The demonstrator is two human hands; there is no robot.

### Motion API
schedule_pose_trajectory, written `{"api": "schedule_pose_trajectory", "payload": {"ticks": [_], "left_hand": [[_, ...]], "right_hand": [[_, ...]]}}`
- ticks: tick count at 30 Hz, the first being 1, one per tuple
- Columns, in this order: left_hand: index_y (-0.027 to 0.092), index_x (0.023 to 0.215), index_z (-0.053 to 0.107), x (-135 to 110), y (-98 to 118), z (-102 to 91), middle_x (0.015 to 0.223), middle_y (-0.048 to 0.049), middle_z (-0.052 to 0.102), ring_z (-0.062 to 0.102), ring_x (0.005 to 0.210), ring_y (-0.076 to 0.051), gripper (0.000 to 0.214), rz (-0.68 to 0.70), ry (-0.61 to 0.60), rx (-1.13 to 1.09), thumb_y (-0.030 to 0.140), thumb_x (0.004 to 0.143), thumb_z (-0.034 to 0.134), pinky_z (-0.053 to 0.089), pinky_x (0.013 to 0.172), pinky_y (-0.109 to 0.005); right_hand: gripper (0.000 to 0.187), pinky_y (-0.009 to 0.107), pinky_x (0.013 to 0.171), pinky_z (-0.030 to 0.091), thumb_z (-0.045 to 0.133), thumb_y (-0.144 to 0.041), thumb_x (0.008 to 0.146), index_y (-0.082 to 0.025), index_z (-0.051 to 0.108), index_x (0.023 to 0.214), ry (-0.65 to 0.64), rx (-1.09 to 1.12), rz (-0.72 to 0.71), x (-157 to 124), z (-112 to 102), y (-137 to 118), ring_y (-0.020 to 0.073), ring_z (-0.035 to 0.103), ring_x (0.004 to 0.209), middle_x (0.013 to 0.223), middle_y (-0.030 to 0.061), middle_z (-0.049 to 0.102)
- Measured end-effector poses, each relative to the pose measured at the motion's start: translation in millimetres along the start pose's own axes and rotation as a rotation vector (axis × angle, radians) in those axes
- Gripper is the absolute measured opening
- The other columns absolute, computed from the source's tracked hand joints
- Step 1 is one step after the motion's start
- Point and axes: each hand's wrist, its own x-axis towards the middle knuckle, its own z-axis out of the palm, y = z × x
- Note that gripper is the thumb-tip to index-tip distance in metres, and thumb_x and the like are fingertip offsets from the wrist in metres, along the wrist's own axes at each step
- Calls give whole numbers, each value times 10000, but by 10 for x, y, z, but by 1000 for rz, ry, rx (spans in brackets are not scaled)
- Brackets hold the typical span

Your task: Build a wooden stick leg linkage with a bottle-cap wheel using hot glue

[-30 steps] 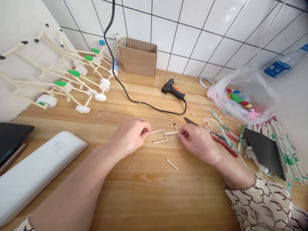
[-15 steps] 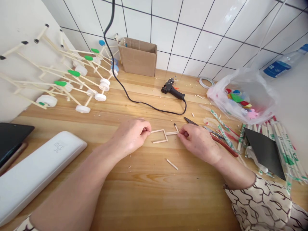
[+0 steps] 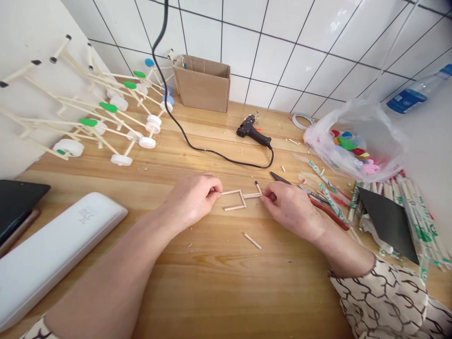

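- As the wooden stick frame sits on or just above the table, left hand pinches one prong, right hand the stem.
- Likely light, stiff, weak-jointed: hold by prong and stem.

A: Illumination?
B: Bright, diffuse. White glare on wall tiles, upper right; soft sheen on tabletop, near side. Shadows soft.
A: Optics?
B: Wide-angle distortion: grout lines splay, patterned sleeve stretched at lower right. Stick frame, centre, fairly crisp; bottle label softer.
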Motion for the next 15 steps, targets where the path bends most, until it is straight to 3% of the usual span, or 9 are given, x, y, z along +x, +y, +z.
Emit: {"api": "schedule_pose_trajectory", "payload": {"ticks": [15], "left_hand": [[193, 727, 630, -4, -8, 11, 765, -23, 663, 580, 696, -170, 178, -2, 18, -9, 203, 781, 461, 392, 605, -266]], "right_hand": [[108, 248, 549, 308, 521, -211, 810, -203, 572, 715, 3, -4, 4, -6, 6, 4, 157, 568, 620, 701, 9, 652]]}}
